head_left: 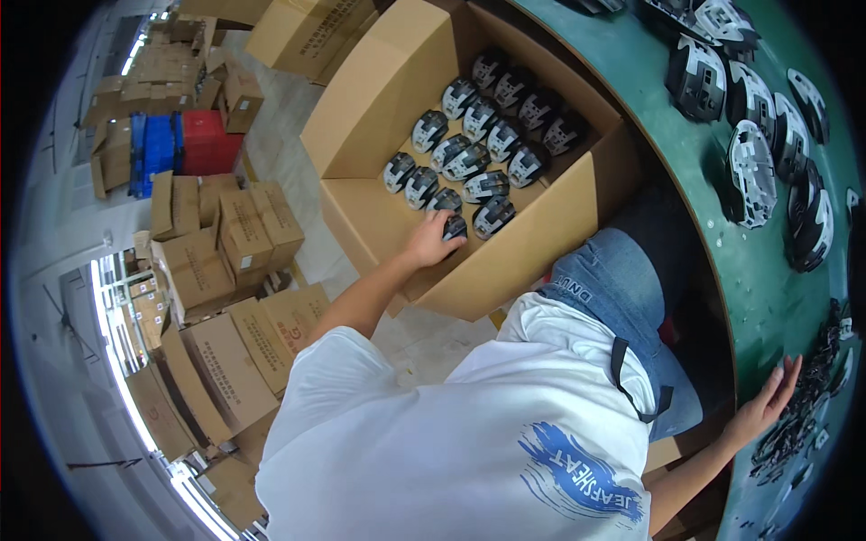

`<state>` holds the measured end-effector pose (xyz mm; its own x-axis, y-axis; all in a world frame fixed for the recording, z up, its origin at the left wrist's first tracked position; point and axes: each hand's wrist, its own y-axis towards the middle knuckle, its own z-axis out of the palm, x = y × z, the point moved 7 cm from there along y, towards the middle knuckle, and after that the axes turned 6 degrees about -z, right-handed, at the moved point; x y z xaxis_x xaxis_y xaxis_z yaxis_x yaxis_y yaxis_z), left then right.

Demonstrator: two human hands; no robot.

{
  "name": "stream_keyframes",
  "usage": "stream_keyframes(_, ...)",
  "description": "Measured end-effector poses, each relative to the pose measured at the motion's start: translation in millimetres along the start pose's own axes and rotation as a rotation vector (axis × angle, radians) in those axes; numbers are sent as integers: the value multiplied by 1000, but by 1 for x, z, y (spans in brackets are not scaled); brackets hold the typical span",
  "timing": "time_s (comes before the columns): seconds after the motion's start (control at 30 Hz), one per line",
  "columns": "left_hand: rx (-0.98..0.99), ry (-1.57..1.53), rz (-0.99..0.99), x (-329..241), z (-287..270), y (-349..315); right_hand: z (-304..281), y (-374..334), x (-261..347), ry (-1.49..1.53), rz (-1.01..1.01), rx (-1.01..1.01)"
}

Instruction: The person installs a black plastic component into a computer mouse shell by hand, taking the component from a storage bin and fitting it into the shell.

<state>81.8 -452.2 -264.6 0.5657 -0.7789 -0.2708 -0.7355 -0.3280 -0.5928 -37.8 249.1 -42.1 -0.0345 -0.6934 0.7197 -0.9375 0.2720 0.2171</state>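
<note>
Down inside an open cardboard box point(532, 257), my left hand point(428, 242) is closed round a rounded black-and-grey plastic shell point(455, 227) at the near left corner. Beside it several similar shells point(487, 186) sit in rows on the box floor. My right hand point(767, 403) lies at the edge of the green worktable point(713, 234), fingers stretched out and holding nothing. Its fingertips are nearest to a heap of small black parts point(803, 406).
Loose black and white shells point(751, 171) lie farther up the table. Stacked cartons point(221, 361) stand on the floor at left, with blue point(155, 153) and red point(209, 142) bins behind them. Another carton point(307, 36) stands beyond the open box.
</note>
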Motion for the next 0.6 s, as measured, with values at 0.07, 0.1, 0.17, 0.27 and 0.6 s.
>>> stream_keyframes(0.07,17,42,15,-6,9,-4,10,10,-4,-25,-42,23)
stream_keyframes(0.1,34,101,43,-10,15,-2,10,11,-7,-38,-27,15)
stream_keyframes(0.17,15,126,98,-20,21,0,2,9,-8,-41,-18,-39)
stream_keyframes(0.27,-115,246,150,-37,5,2,-4,-4,3,-24,42,-58)
stream_keyframes(0.6,-705,-564,653,-232,-187,8,-10,11,69,-310,-10,98)
